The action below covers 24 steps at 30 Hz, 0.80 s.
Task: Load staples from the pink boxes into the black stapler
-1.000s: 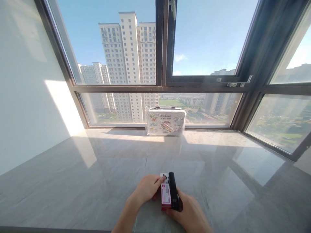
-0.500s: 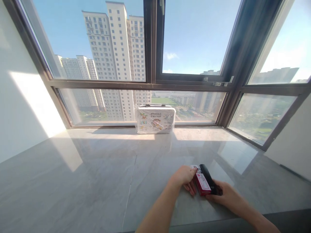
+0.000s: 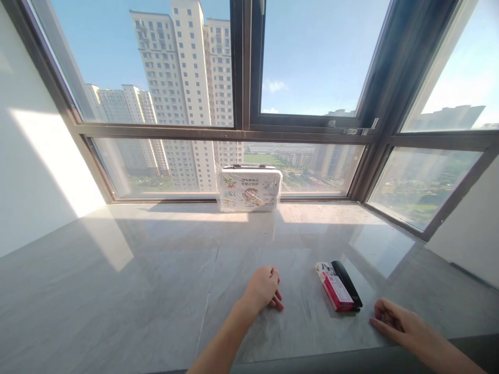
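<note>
On the grey marble-look sill lie a black stapler and, against its left side, a small red-and-white box with a second white box at its far end. Neither hand touches them. To their left my left hand rests just over the surface, fingers loosely bent and apart, holding nothing. My right hand is to the right of the stapler's near end, empty, its fingers slightly curled with a gap to the thumb.
A white case with cartoon prints, wrapped in clear plastic, stands upright at the back against the window. The marble-look sill spreads out to the left, and its front edge runs below my hands.
Both hands have let go of the boxes and the stapler. My left hand has moved left, my right hand right. The boxes and stapler now lie slightly farther right in view.
</note>
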Each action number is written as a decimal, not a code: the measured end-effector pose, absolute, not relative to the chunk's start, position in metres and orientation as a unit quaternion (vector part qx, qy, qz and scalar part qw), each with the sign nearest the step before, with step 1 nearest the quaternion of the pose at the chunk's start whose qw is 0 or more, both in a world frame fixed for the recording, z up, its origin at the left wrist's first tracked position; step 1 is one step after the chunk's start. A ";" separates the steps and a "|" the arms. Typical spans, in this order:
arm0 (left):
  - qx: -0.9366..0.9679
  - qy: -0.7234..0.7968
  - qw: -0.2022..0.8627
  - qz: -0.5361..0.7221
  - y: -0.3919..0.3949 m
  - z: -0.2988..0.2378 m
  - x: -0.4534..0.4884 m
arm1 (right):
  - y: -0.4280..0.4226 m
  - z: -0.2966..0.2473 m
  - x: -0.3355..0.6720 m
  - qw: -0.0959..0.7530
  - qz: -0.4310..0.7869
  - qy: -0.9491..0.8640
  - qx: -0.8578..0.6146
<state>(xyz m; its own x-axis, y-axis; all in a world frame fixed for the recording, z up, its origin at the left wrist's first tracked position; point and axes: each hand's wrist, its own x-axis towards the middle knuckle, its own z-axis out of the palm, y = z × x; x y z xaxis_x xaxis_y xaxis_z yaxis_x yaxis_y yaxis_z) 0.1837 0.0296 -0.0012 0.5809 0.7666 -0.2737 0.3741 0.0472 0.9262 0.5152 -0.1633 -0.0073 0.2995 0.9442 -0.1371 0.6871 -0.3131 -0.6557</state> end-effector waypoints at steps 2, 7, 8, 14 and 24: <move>0.676 0.471 0.528 0.207 0.029 -0.003 0.136 | -0.167 -0.015 0.485 0.184 0.234 -0.583 -0.756; 0.770 0.507 0.261 0.286 0.003 -0.001 0.059 | -0.133 -0.007 0.351 0.140 0.211 -0.674 -0.694; 0.800 0.490 0.196 0.283 -0.005 -0.001 0.053 | -0.121 -0.003 0.326 0.151 0.201 -0.685 -0.684; 0.865 0.459 0.057 0.196 -0.023 -0.014 0.049 | -0.065 -0.003 0.252 0.178 0.074 -0.709 -0.679; 0.866 0.474 0.025 0.156 -0.018 -0.023 0.048 | -0.066 -0.018 0.245 0.132 0.047 -0.691 -0.709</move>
